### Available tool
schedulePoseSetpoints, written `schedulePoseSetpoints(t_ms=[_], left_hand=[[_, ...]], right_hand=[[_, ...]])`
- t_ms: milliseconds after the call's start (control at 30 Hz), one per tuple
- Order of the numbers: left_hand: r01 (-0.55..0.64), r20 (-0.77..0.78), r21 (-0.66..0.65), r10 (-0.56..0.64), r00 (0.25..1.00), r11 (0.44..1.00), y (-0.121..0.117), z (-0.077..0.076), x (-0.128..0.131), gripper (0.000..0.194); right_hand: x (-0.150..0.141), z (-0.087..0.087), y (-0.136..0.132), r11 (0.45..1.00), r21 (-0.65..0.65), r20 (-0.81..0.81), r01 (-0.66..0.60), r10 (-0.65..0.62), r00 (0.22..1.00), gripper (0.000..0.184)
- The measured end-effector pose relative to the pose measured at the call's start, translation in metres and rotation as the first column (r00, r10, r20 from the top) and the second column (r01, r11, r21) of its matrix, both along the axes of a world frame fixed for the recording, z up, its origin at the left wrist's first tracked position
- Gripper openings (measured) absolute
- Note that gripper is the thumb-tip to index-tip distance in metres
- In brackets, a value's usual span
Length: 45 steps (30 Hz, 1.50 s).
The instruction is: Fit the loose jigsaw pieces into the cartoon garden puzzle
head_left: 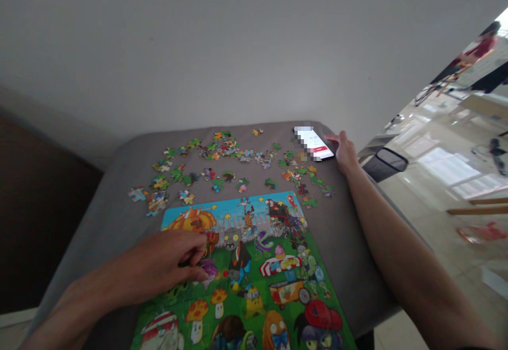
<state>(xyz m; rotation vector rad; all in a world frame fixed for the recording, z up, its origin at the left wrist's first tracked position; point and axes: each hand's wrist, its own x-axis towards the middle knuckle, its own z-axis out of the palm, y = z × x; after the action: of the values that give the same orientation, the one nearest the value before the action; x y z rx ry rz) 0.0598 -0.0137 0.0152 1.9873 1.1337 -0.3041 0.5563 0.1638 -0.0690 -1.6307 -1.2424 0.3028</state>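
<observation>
A colourful cartoon puzzle board lies on a grey padded surface in front of me. My left hand rests on the board's left side with its fingers curled together, pinching at something small that I cannot make out. My right hand is stretched out to the far right corner, fingers extended, touching the edge of a phone with a lit white screen. Several loose puzzle pieces are scattered beyond the board.
A plain wall rises behind the grey surface. To the right the surface drops off to a shiny tiled floor with a dark bin, wooden furniture and a person far off.
</observation>
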Motion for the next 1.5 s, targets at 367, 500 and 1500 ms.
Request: schedulePoseSetpoints(t_ms=[367, 500, 1500], left_hand=[[0.016, -0.021, 0.023, -0.015, 1.000, 1.000, 0.001, 0.001, 0.000, 0.032], [0.027, -0.024, 0.042, -0.026, 0.999, 0.999, 0.003, -0.001, -0.001, 0.034], [0.000, 0.165, 0.029, -0.004, 0.986, 1.000, 0.008, 0.010, 0.002, 0.029]], right_hand=[[-0.005, 0.008, -0.005, 0.999, 0.037, 0.143, -0.004, -0.002, 0.990, 0.076], [-0.025, 0.029, -0.019, 0.992, 0.082, 0.284, -0.096, 0.069, 0.956, 0.054], [-0.107, 0.033, -0.062, 0.772, -0.176, 0.440, -0.611, 0.617, 0.653, 0.024]])
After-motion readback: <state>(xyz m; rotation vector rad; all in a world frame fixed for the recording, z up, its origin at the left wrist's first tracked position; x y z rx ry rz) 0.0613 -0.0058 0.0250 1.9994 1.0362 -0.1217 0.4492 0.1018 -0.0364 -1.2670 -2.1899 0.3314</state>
